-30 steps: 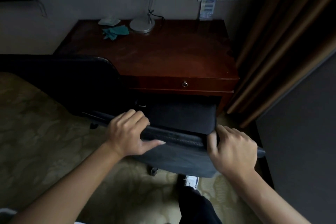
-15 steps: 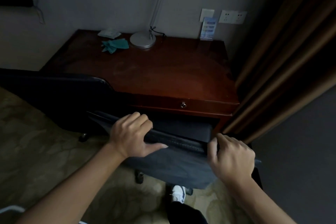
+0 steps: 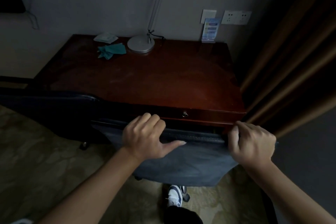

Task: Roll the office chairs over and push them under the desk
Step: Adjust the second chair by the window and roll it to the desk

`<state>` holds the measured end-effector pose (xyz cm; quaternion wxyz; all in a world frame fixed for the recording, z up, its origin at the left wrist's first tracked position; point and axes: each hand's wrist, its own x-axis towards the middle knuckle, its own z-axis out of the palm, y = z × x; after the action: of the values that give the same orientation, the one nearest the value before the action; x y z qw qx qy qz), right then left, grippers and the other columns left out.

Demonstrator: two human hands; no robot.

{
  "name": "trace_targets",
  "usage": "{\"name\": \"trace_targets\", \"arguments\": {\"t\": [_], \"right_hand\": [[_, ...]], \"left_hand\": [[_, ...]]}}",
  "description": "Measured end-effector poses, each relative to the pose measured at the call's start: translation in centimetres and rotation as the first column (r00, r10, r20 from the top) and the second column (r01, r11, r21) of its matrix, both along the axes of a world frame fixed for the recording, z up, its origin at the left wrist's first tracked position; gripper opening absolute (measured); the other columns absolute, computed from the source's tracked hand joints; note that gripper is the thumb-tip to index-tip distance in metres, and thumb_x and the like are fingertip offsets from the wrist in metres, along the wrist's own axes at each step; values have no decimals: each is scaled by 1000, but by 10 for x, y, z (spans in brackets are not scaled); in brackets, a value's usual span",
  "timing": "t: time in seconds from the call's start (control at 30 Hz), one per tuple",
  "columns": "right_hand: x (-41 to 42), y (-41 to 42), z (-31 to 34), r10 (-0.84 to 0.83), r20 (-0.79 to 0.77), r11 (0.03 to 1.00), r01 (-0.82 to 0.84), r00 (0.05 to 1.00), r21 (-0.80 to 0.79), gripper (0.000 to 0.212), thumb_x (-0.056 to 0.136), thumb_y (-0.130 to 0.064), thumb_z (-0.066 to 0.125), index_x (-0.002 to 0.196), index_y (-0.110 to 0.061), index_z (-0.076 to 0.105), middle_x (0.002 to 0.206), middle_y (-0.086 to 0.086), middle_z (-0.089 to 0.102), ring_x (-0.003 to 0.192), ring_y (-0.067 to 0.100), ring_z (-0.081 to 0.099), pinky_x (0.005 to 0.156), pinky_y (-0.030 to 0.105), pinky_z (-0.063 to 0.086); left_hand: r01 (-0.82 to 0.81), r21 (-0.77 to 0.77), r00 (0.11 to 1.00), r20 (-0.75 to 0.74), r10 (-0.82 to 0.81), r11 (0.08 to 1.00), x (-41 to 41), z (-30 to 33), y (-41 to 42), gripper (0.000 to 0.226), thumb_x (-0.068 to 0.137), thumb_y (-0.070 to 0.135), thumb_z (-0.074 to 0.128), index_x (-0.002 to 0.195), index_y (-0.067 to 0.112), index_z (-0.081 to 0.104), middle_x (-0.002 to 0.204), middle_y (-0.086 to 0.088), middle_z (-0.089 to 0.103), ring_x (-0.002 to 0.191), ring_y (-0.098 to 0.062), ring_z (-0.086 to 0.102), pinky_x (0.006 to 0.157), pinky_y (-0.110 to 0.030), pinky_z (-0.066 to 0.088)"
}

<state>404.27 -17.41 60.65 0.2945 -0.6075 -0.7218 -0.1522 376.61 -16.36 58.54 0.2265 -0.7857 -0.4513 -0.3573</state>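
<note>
A dark blue-grey office chair [image 3: 183,167] stands in front of the reddish-brown wooden desk [image 3: 145,80], its seat hidden under the desk front. My left hand [image 3: 145,138] grips the top edge of its backrest, thumb stretched along the back. My right hand [image 3: 252,143] is closed on the same top edge at its right end, close to the desk's front right corner. A second dark office chair [image 3: 54,112] stands to the left, its backrest against the desk's front left part.
On the desk's far side sit a silver lamp base [image 3: 141,45], a green cloth [image 3: 111,51], a white packet [image 3: 105,38] and a small card stand [image 3: 210,30]. Brown curtains [image 3: 291,60] hang on the right. My shoe [image 3: 174,196] stands on patterned carpet [image 3: 45,169].
Both hands have pushed the chair forward; the backrest top now sits almost against the desk drawer front and the seat has gone under. The view has tilted up and closer.
</note>
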Motion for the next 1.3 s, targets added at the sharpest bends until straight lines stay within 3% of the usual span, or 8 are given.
{"name": "trace_targets", "arguments": {"t": [0.1, 0.37, 0.6, 0.83, 1.03, 1.3], "right_hand": [[4, 13, 6, -16, -10, 999, 16, 1000, 31, 39, 86, -18, 38, 47, -13, 39, 41, 1, 41, 35, 19, 35, 47, 22, 9], [11, 44, 9, 5, -4, 994, -5, 1000, 106, 38, 85, -17, 39, 47, -14, 37, 41, 1, 40, 36, 17, 31, 50, 17, 5], [14, 55, 21, 31, -58, 999, -29, 998, 40, 39, 87, -19, 39, 49, -13, 38, 43, 4, 43, 38, 21, 38, 39, 28, 24], [41, 20, -3, 79, -46, 996, -77, 996, 34, 40, 88, -21, 36, 50, -12, 42, 46, 3, 45, 39, 22, 40, 41, 29, 27], [33, 41, 0, 54, -26, 992, -51, 998, 113, 40, 87, -17, 38, 48, -14, 38, 42, 2, 41, 36, 21, 37, 48, 22, 10], [19, 77, -5, 40, -65, 984, -28, 997, 178, 40, 86, -14, 41, 46, -14, 36, 41, 1, 35, 35, 17, 28, 49, 21, 7]], "left_hand": [[-9, 41, 1000, 13, 9, 999, 8, 2, 9, 67, 75, 76, 62, 54, 13, 54, 53, -2, 51, 50, -22, 51, 45, -31, 41], [-21, 71, 999, 38, 19, 997, 15, 15, 37, 67, 76, 75, 63, 52, 12, 52, 52, -2, 49, 49, -21, 51, 43, -29, 39], [-72, 62, 997, 45, 69, 995, 22, 26, 28, 68, 79, 74, 59, 52, 11, 53, 51, -3, 50, 49, -20, 51, 44, -26, 36], [-85, 80, 995, 53, 81, 993, 46, -2, -8, 67, 75, 76, 61, 52, 15, 47, 52, -2, 48, 49, -21, 48, 45, -30, 37], [-82, 110, 996, 33, 79, 991, 39, 4, 15, 67, 75, 75, 61, 51, 14, 48, 51, -2, 46, 47, -20, 48, 45, -30, 37], [-47, 80, 999, 27, 45, 996, 25, 3, 62, 66, 74, 74, 63, 53, 13, 51, 53, -3, 49, 51, -22, 51, 44, -33, 43]]}}
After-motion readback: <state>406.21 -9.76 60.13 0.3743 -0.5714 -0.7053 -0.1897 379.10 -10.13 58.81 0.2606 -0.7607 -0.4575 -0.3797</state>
